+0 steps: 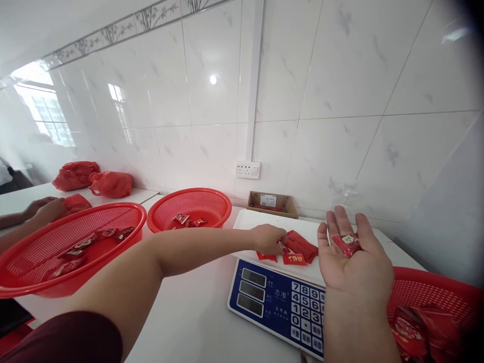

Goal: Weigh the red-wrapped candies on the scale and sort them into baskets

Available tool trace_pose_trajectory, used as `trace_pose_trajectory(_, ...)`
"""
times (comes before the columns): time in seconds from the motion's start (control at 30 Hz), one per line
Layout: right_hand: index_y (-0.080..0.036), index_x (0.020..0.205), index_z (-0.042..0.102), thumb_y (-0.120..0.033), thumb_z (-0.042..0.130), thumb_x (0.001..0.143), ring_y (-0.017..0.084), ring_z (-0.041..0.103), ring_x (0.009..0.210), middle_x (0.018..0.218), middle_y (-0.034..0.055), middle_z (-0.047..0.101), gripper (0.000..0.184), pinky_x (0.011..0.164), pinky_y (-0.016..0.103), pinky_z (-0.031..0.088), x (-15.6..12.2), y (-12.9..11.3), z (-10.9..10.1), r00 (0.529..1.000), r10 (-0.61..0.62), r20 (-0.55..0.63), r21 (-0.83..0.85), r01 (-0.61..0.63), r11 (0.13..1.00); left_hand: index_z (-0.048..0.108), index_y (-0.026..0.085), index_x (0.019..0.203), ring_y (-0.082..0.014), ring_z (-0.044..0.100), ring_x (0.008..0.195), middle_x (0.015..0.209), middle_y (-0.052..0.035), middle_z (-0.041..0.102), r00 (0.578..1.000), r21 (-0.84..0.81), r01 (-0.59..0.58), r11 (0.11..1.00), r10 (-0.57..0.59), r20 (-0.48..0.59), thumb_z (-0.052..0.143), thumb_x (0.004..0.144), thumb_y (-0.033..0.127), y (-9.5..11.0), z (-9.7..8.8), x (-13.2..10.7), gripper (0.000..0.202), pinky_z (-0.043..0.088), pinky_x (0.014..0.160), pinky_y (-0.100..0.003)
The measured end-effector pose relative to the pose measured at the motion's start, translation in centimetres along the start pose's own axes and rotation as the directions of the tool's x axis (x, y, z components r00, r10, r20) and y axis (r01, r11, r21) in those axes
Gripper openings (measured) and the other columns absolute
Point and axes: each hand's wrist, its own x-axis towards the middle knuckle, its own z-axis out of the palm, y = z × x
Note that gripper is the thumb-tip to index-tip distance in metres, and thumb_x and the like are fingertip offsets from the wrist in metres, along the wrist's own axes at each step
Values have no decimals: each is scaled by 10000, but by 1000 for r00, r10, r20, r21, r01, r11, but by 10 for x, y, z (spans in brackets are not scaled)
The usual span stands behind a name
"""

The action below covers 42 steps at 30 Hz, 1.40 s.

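My left hand (269, 238) reaches across to the white pan of the weighing scale (260, 222), its fingers pinched on a small red packet (283, 247) among the red packets (300, 247) lying on the pan. My right hand (353, 257) is held palm up over the scale's right side, fingers spread, with one small red packet (347, 243) resting on the fingers. The scale's blue keypad and displays (280, 302) face me.
Two red mesh baskets, one large (75, 242) and one smaller (191, 204), hold a few red packets at left. A third red basket (434, 297) with packets sits at right. Another person's hand (45, 209) rests far left near red bags (94, 181). A cardboard box (272, 201) stands by the tiled wall.
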Motion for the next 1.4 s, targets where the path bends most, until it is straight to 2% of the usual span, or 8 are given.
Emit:
trace_pose_trajectory(0.3, -206, 1004, 596, -205, 577, 814, 171, 642, 1013, 1050, 68, 680, 191, 736, 291, 542, 0, 0, 0, 1000, -9, 4, 19, 9, 1000, 525, 194, 1196, -178, 617, 946, 1072, -48, 676, 996, -55, 28, 998, -32, -86, 491, 836, 202, -14, -2, 1, 362, 479, 778, -266)
trace_pose_trajectory(0.4, -194, 988, 604, -182, 570, 818, 157, 661, 961, 1011, 62, 693, 174, 682, 259, 542, -3, -2, 3, 999, 17, -30, 49, -16, 999, 522, 185, 1210, -216, 564, 1078, 1185, -87, 614, 989, -40, 10, 999, -15, -148, 514, 837, 219, -20, 1, 2, 374, 453, 882, -315)
trace_pose_trajectory(0.53, -186, 968, 607, -177, 573, 817, 165, 659, 961, 1013, 72, 695, 155, 677, 263, 543, -4, -5, 4, 999, 8, -37, 55, -6, 998, 443, 166, 1312, -258, 365, 1308, 1382, -131, 447, 979, -37, -15, 999, 7, -202, 456, 894, 416, -21, 6, 1, 487, 310, 1065, -378)
trace_pose_trajectory(0.67, -206, 940, 610, -194, 573, 816, 171, 652, 979, 1008, 54, 693, 130, 636, 268, 557, -2, -4, 2, 1000, -4, -18, 39, 5, 999, 284, 168, 1430, -353, 257, 1371, 1463, -179, 340, 994, -58, -22, 998, 16, -110, 351, 839, 682, -13, 13, -4, 786, 265, 1072, -516)
trace_pose_trajectory(0.8, -196, 965, 599, -198, 604, 794, 184, 641, 1006, 1044, 82, 681, 171, 634, 257, 555, 2, -2, -1, 1000, -22, 21, 40, 22, 999, 205, 222, 1468, -374, 109, 1418, 1518, -167, 245, 996, -73, -62, 995, 58, -62, 335, 797, 746, -2, 22, -8, 862, 124, 1105, -578)
trace_pose_trajectory(0.97, -203, 991, 598, -213, 625, 781, 196, 626, 1031, 1083, 88, 667, 212, 631, 260, 549, 2, -3, -3, 997, -54, 56, 38, 52, 998, 221, 253, 1461, -370, -45, 1429, 1557, -151, 142, 985, -54, -135, 989, 128, -119, 315, 773, 776, 9, 33, 2, 870, -26, 1066, -672)
trace_pose_trajectory(1.13, -192, 964, 614, -172, 581, 812, 160, 655, 954, 1046, 83, 684, 157, 556, 209, 531, -3, -6, 1, 1000, -26, -2, 59, 26, 998, 275, 288, 1442, -375, 55, 1424, 1528, -134, 237, 976, 41, -178, 983, 182, -124, 281, 812, 733, 19, 40, 18, 772, -8, 1041, -704)
trace_pose_trajectory(1.4, -181, 947, 626, -156, 576, 821, 163, 663, 932, 1013, 90, 688, 138, 517, 186, 540, -4, -11, 3, 999, -22, -32, 71, 24, 997, 396, 294, 1371, -288, 379, 1303, 1400, -105, 431, 962, 91, -231, 969, 242, -131, 353, 837, 675, 4, 32, 16, 657, 141, 1091, -571)
